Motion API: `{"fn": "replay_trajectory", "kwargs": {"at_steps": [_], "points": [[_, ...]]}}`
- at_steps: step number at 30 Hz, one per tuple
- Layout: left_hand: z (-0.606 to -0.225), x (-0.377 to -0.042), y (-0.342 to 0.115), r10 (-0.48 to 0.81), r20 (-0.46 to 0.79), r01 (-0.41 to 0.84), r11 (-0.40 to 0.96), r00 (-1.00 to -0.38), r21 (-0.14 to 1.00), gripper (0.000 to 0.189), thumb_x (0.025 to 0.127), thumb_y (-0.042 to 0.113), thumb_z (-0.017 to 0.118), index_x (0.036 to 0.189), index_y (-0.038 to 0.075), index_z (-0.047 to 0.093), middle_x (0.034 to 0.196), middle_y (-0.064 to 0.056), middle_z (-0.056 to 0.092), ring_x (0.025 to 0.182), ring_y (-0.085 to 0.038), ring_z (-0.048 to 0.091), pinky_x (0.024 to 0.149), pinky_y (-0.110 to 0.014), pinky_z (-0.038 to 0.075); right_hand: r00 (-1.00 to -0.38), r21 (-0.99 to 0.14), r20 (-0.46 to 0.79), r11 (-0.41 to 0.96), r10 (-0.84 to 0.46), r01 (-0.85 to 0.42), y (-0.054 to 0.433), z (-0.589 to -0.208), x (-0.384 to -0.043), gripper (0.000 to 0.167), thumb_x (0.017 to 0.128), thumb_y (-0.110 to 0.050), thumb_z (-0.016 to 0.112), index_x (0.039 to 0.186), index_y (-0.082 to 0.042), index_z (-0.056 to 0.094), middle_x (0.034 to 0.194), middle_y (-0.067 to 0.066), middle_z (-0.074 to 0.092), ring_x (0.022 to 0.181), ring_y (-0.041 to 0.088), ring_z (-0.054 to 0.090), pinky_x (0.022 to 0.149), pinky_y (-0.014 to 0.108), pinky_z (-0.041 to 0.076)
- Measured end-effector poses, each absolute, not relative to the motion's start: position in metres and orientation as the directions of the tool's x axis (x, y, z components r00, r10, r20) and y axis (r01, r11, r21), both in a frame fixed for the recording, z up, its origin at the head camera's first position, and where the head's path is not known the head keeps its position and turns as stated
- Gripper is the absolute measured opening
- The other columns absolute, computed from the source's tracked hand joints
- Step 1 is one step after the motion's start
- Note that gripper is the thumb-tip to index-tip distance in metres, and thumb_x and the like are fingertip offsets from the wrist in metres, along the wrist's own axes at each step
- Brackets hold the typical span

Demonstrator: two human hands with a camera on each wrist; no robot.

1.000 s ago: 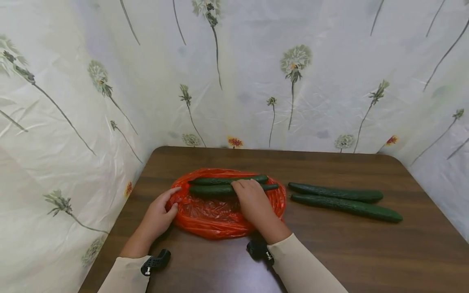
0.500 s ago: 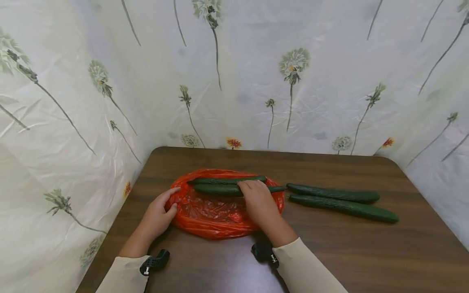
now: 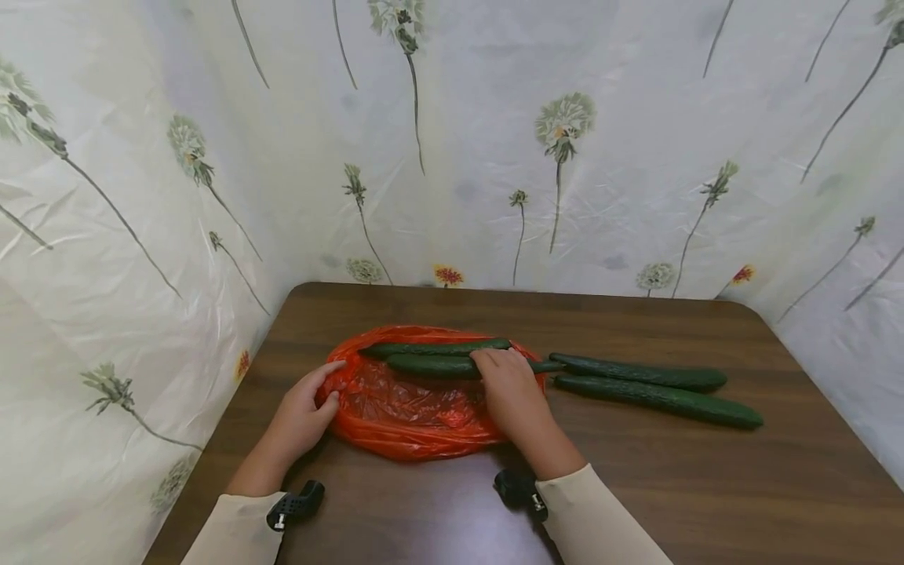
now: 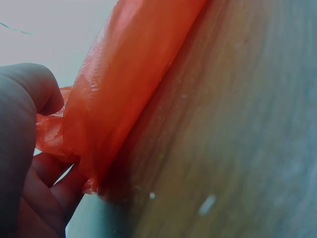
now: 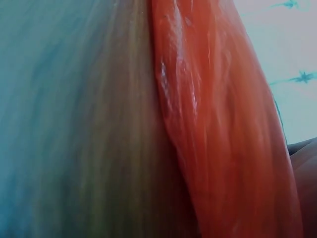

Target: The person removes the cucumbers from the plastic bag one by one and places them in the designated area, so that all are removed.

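An orange-red plastic bag (image 3: 402,447) lies spread wide at its mouth on the table. My left hand (image 3: 302,412) pinches its left edge; in the left wrist view thumb and fingers (image 4: 47,89) close on the crumpled film. With my right hand (image 3: 512,392) I grip a cucumber (image 3: 431,366) from above, near its right part. That cucumber's narrow right end pokes past the bag's right rim, overlapping the cucumbers outside in the head view. Behind it another cucumber (image 3: 424,348) lies inside the bag. The bag's side hides most of my right hand in the right wrist view.
Two cucumbers, a rear one (image 3: 636,373) and a front one (image 3: 657,400), lie side by side on the brown wooden table (image 3: 706,479), right of the bag. A flower-printed sheet (image 3: 466,141) hangs behind the table and along its left.
My right hand has moved to the right, drawing the gripped cucumber along until its narrow end passes the bag's rim. My left hand stays at the left edge.
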State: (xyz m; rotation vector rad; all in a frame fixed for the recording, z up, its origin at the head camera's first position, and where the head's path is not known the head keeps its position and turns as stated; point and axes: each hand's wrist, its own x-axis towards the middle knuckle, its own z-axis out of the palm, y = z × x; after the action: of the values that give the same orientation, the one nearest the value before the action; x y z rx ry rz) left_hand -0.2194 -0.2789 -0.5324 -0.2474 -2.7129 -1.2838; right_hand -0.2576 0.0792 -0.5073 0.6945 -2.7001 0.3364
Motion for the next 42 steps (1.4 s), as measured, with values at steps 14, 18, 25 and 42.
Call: {"fn": "replay_trajectory", "kwargs": {"at_steps": [14, 18, 25, 42], "points": [[-0.532, -0.219, -0.278, 0.101, 0.192, 0.213, 0.625, -0.976, 0.751, 0.052, 0.101, 0.008, 0.061, 0.152, 0.016, 0.054, 0.155, -0.019, 0.052, 0.144, -0.04, 0.048, 0.116, -0.062, 0.041, -0.845, -0.13, 0.375, 0.88, -0.382, -0.456, 0.102, -0.509, -0.254, 0.043, 0.093, -0.001, 0.073, 0.135, -0.006, 0.064, 0.133, 0.011, 0.069, 0.129, 0.032, 0.061, 0.119, 0.055, 0.041], [-0.532, -0.219, -0.278, 0.102, 0.195, 0.215, 0.628, -0.975, 0.748, 0.052, 0.101, 0.008, 0.062, 0.152, 0.016, 0.054, 0.154, -0.019, 0.052, 0.143, -0.041, 0.049, 0.116, -0.062, 0.041, -0.85, -0.134, 0.371, 0.885, -0.373, -0.446, 0.109, -0.509, -0.253, 0.043, 0.094, -0.001, 0.073, 0.136, -0.006, 0.064, 0.134, 0.011, 0.069, 0.13, 0.032, 0.061, 0.119, 0.055, 0.04], [-0.532, -0.219, -0.278, 0.103, 0.204, 0.223, 0.622, -0.974, 0.75, 0.051, 0.101, 0.008, 0.062, 0.151, 0.016, 0.054, 0.153, -0.018, 0.054, 0.143, -0.04, 0.049, 0.116, -0.062, 0.041, -0.846, -0.126, 0.384, 0.887, -0.37, -0.445, 0.118, -0.508, -0.25, 0.043, 0.093, 0.0, 0.074, 0.134, -0.005, 0.065, 0.132, 0.012, 0.07, 0.128, 0.033, 0.062, 0.118, 0.056, 0.042], [-0.53, -0.218, -0.277, 0.106, 0.186, 0.21, 0.631, -0.977, 0.747, 0.051, 0.102, 0.008, 0.061, 0.152, 0.015, 0.053, 0.154, -0.019, 0.053, 0.143, -0.04, 0.049, 0.116, -0.062, 0.041, -0.879, -0.143, 0.362, 0.913, -0.311, -0.382, 0.139, -0.507, -0.245, 0.041, 0.094, 0.0, 0.073, 0.134, -0.004, 0.065, 0.131, 0.014, 0.07, 0.126, 0.034, 0.062, 0.116, 0.057, 0.043]]}}
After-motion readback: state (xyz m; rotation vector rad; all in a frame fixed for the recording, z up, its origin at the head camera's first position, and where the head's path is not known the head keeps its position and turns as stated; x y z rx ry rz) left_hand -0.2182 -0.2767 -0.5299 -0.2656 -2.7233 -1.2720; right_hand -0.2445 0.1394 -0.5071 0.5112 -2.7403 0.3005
